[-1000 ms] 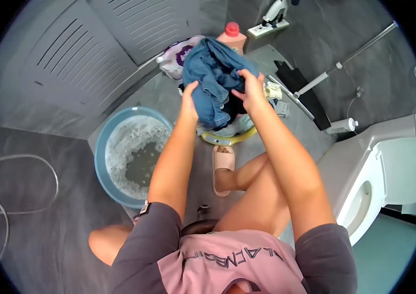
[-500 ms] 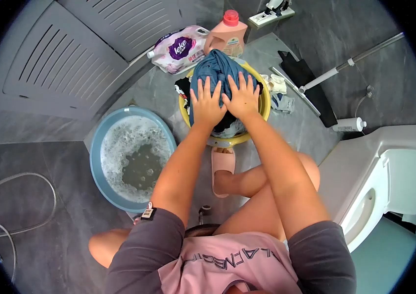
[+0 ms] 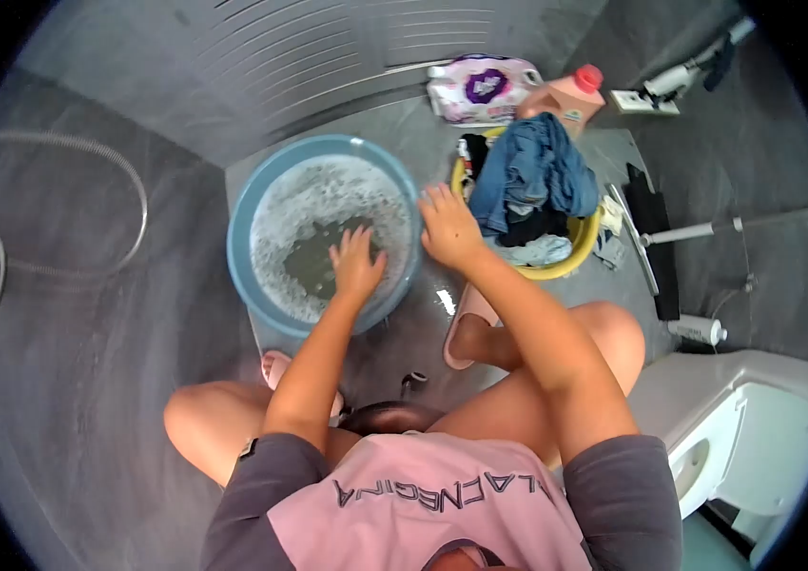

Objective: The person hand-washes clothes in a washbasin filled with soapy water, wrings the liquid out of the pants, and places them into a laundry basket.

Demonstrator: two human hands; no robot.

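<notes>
A blue basin [image 3: 239, 249] of grey, sudsy water stands on the floor in front of me. My left hand [image 3: 358, 269] is over the water inside it, fingers spread and holding nothing; whether the fingertips touch the surface I cannot tell. Beside the basin's right rim is my right hand [image 3: 450, 228], its fingers stretched out with nothing in them. A yellow basin [image 3: 583, 246] just to the right holds a heap of clothes, with blue denim [image 3: 537, 169] on top and black and pale cloth below.
A pink and white detergent bag [image 3: 485, 90] and a pink jug with a red cap [image 3: 565, 100] stand behind the yellow basin. A floor squeegee [image 3: 656, 238], small light cloths [image 3: 610, 246] and a white bottle [image 3: 697, 329] lie at the right, near a toilet [image 3: 718, 447]. A shower hose [image 3: 133, 176] hangs left.
Both hands have left the clothes in the yellow basin and moved left to the blue basin. The view has shifted left, and the denim heap looks looser.
</notes>
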